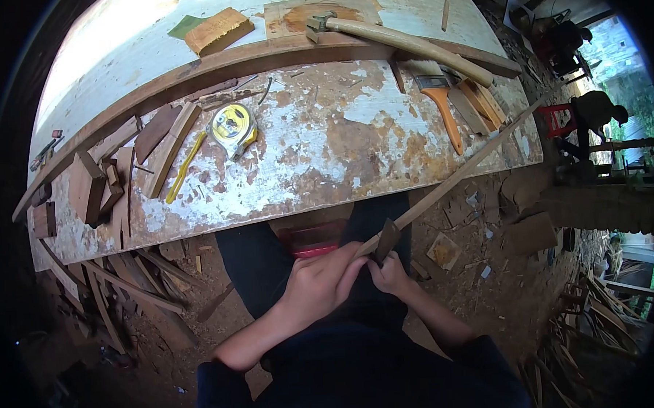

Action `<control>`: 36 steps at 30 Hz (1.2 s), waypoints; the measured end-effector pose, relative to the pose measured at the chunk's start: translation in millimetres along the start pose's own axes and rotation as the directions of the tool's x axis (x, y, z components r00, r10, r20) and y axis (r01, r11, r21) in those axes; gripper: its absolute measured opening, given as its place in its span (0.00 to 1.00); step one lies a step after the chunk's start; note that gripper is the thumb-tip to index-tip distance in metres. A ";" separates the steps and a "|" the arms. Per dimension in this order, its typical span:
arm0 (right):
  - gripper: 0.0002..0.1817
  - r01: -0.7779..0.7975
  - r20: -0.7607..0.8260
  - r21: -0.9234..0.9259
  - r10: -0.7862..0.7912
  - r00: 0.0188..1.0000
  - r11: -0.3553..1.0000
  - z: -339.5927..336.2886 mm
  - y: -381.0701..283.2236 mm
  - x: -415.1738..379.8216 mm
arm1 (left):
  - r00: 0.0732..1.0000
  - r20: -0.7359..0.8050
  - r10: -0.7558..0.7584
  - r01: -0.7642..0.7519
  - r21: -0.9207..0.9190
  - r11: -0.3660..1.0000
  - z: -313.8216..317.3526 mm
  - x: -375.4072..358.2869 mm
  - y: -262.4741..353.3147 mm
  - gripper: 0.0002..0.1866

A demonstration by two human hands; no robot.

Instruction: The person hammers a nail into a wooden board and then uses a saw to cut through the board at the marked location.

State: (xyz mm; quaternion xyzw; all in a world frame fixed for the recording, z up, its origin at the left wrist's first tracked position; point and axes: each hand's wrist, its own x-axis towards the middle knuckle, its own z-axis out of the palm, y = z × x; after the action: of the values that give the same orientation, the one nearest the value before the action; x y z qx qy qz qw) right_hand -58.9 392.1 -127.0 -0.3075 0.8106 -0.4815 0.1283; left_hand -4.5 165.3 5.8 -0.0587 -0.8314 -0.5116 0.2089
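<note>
A long thin wooden strip [443, 188] runs from my lap up to the right, past the bench's front edge. My left hand [319, 277] is closed around its near end. Against the strip stands a dark, flat blade-like piece [387, 239], its lower end inside my right hand [391, 275]. The fingers of that hand are curled tight and hide any handle. Both hands are close together over my lap, just off the bench.
On the worn workbench [303, 165] are a yellow tape measure [233, 128], an orange-handled paintbrush [441, 106], a wooden-handled hammer [408, 49] and wood blocks [87, 187]. A long wooden rail [212, 69] crosses it. Offcuts [137, 289] litter the floor.
</note>
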 end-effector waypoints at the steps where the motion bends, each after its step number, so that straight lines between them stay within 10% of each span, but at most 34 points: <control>1: 0.08 -0.013 0.015 0.027 0.012 1.000 1.000 -5.3 -16.8 8.0 | 1.000 0.008 -0.002 0.002 0.008 1.000 1.5 -0.2 -2.2 0.12; 24: 0.06 0.048 -0.068 -0.013 -0.049 0.997 0.999 2.5 -11.0 9.3 | 0.999 0.033 -0.009 0.009 0.005 1.000 -1.1 -0.6 -5.1 0.13; 36: 0.22 0.057 0.006 -0.051 -0.057 0.998 0.997 2.4 -3.8 7.1 | 0.998 0.065 -0.004 0.003 0.010 1.000 -1.2 0.8 1.2 0.13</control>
State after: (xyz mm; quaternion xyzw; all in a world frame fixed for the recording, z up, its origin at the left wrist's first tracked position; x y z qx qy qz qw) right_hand -61.7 384.7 -124.4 -0.3349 0.8132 -0.4635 0.1085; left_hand -4.5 164.8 7.6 -0.0727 -0.8405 -0.5055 0.1811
